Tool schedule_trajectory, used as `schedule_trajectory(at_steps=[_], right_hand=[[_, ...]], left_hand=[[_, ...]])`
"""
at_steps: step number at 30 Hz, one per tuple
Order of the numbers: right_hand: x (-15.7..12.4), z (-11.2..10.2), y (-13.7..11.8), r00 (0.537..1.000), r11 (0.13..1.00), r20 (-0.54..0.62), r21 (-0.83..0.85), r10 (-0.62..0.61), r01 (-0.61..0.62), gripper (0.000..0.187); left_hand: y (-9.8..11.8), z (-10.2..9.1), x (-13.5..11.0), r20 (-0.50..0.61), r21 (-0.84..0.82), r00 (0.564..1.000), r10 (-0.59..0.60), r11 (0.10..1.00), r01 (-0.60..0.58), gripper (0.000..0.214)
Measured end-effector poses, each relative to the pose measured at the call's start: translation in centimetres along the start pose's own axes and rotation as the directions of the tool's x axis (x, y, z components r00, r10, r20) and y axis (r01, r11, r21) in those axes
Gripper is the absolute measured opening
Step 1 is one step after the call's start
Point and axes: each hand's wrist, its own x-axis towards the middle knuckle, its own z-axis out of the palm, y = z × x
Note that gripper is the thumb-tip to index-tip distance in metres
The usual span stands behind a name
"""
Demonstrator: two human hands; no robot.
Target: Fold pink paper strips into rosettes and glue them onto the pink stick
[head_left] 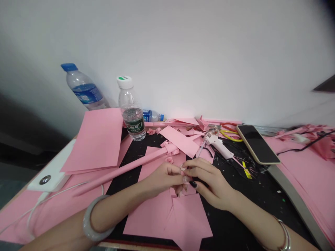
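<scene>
My left hand and my right hand meet over the middle of the table, fingertips closed together. Between them they pinch a small folded piece of pink paper, mostly covered by the fingers. Its exact shape is hidden. Beneath my hands lie pink paper sheets, and a cut one reaches the front edge. Just beyond my fingers sits a small pink paper flower. A long rolled pink paper tube slants past my left hand toward a larger paper flower.
Behind my right hand is a white glue gun, near a phone. Bottles stand at the back: a clear one and a blue-capped one. A pink paper stack and a white device lie left; more paper right.
</scene>
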Motion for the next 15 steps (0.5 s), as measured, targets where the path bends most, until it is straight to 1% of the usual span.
schedule_trajectory(at_steps=[3, 7, 10, 12, 15], right_hand=[[-0.02, -0.11, 0.12, 1.000, 1.000, 0.013, -0.020, -0.013, 0.013, 0.022], [0.02, -0.06, 0.18, 1.000, 1.000, 0.011, 0.018, -0.013, 0.013, 0.024], [-0.10, 0.04, 0.20, 1.000, 0.999, 0.009, 0.038, 0.010, -0.010, 0.024], [-0.28, 0.12, 0.23, 0.998, 0.998, -0.030, 0.019, 0.063, -0.062, 0.022], [-0.48, 0.32, 0.33, 0.982, 0.983, -0.075, -0.042, 0.174, -0.177, 0.008]], left_hand=[[0.20, 0.07, -0.01, -0.005, -0.065, 1.000, -0.016, 0.998, 0.016, 0.023], [-0.02, -0.05, 0.11, 0.007, -0.073, 1.000, 0.005, 0.997, -0.004, 0.022], [-0.29, -0.20, 0.23, 0.002, -0.002, 0.999, 0.053, 0.999, -0.053, 0.022], [-0.31, -0.16, 0.22, -0.012, 0.081, 0.996, 0.087, 0.993, -0.086, 0.023], [-0.12, 0.17, 0.07, -0.026, 0.198, 0.993, 0.111, 0.975, -0.104, 0.024]])
